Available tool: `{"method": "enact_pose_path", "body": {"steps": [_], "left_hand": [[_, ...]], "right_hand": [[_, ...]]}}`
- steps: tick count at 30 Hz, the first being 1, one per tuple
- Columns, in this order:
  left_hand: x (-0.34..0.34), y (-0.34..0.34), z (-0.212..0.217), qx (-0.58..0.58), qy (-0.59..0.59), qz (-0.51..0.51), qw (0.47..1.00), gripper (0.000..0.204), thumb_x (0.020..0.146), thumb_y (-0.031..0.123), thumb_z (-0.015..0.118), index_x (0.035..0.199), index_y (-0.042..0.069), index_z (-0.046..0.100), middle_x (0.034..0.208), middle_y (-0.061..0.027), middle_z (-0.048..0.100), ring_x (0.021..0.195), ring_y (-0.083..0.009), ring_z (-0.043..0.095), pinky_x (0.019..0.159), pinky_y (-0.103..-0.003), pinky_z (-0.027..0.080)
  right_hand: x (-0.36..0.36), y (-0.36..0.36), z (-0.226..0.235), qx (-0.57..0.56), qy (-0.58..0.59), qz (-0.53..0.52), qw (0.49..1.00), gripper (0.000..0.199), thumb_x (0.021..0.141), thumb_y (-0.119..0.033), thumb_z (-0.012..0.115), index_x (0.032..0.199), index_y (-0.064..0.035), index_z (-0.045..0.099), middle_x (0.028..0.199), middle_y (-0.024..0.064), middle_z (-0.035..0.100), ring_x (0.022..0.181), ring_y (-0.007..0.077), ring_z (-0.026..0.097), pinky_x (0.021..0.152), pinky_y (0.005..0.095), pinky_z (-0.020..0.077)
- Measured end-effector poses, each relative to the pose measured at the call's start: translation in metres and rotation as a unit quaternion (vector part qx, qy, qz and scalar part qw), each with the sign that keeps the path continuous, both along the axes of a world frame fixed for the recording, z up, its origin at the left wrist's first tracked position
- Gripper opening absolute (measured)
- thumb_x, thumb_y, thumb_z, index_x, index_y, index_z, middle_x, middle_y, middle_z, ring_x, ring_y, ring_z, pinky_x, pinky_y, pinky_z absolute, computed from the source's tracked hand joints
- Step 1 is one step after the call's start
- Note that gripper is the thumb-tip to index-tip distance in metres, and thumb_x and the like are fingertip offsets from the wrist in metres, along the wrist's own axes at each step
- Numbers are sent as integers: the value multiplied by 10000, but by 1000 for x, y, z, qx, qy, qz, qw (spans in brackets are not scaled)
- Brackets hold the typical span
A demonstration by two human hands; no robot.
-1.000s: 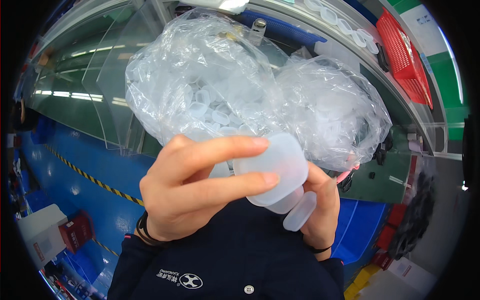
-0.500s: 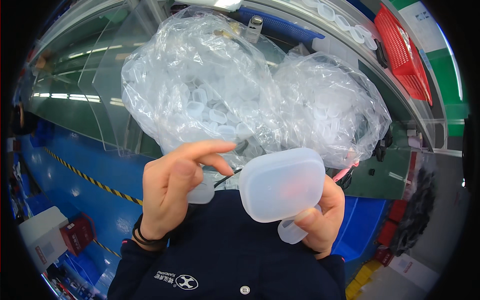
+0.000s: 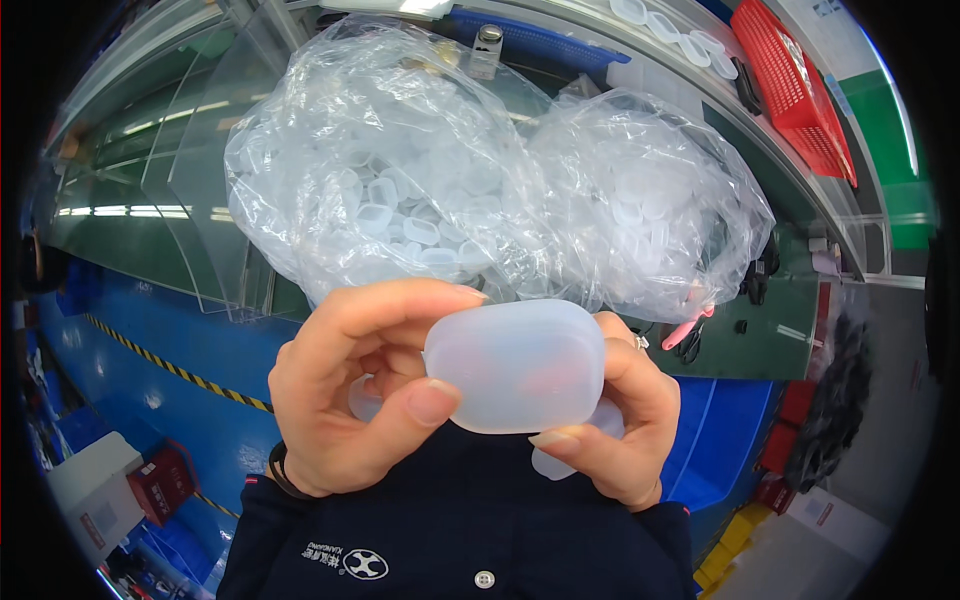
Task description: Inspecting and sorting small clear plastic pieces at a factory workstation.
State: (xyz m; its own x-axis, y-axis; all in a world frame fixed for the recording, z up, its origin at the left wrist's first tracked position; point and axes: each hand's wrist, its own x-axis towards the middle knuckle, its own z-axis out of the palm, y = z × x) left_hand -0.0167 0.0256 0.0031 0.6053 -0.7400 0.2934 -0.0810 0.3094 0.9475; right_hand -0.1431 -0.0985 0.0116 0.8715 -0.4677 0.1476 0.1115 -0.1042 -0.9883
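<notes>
While the big bag (image 3: pixel 400 110) rests on the green table (image 3: pixel 775 340), a translucent white case (image 3: pixel 515 367) is held up on its near side, broad face toward the camera. The left hand (image 3: pixel 365 385) grips the case's left end, thumb low on the face and forefinger along the top edge. The right hand (image 3: pixel 630 415) grips its right end, thumb at the lower edge and fingers behind. A smaller clear piece (image 3: pixel 552 462) sits by the right thumb, under the case. Another piece (image 3: pixel 365 399) shows behind the left fingers; whether they hold it, I cannot tell.

Many small translucent parts (image 3: pixel 420 231) fill the big bag. Touching it on the right is the small bag (image 3: pixel 690 150). Beyond the big bag are a bottle (image 3: pixel 486 50) and a blue basket (image 3: pixel 570 47); a red basket (image 3: pixel 795 95) is well to its right. A pink-handled tool (image 3: pixel 685 330) lies to its near right, past the small bag. Striped tape (image 3: pixel 180 365) crosses the blue floor to its near left.
</notes>
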Motion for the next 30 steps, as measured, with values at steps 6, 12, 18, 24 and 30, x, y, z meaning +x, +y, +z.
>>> {"method": "enact_pose_path", "body": {"steps": [6, 12, 18, 24, 30], "left_hand": [[12, 0, -4, 106, -23, 49, 993, 225, 781, -9, 532, 1005, -26, 525, 791, -63, 595, 532, -18, 426, 455, -149, 326], [31, 9, -24, 196, 14, 140, 970, 305, 725, -41, 561, 1025, 6, 533, 829, -24, 577, 561, -8, 353, 442, -121, 286], [21, 4, -16, 210, 0, 10, 978, 336, 683, 3, 604, 1013, 39, 552, 950, -11, 527, 604, -49, 316, 472, -141, 278], [21, -1, -7, 173, -50, -30, 983, 320, 680, 6, 617, 991, 62, 566, 1007, -17, 511, 694, -56, 393, 573, -168, 315], [26, -9, -1, 14, 55, -64, 996, 314, 723, -7, 570, 1028, 45, 510, 1164, -94, 417, 900, -82, 408, 652, -190, 332]], "right_hand": [[1, -4, 3, -40, 67, -50, 996, 287, 637, -77, 703, 896, -15, 598, 643, 3, 459, 549, 78, 370, 496, 204, 279], [-5, -62, -40, -262, 241, -325, 876, 221, 721, -144, 619, 907, -31, 578, 684, 67, 471, 601, 176, 440, 564, 290, 363], [-12, -142, -104, -462, 281, -344, 767, 343, 742, -173, 597, 1076, -124, 539, 840, 120, 539, 731, 251, 515, 663, 344, 411], [-8, -137, -110, -535, 273, -355, 716, 414, 773, -136, 557, 1178, -157, 474, 1025, 174, 537, 778, 264, 554, 693, 331, 440], [-2, -59, -33, -54, 136, -138, 980, 399, 804, -53, 494, 1196, -26, 428, 1072, 148, 523, 800, 146, 559, 575, 228, 455]]}}
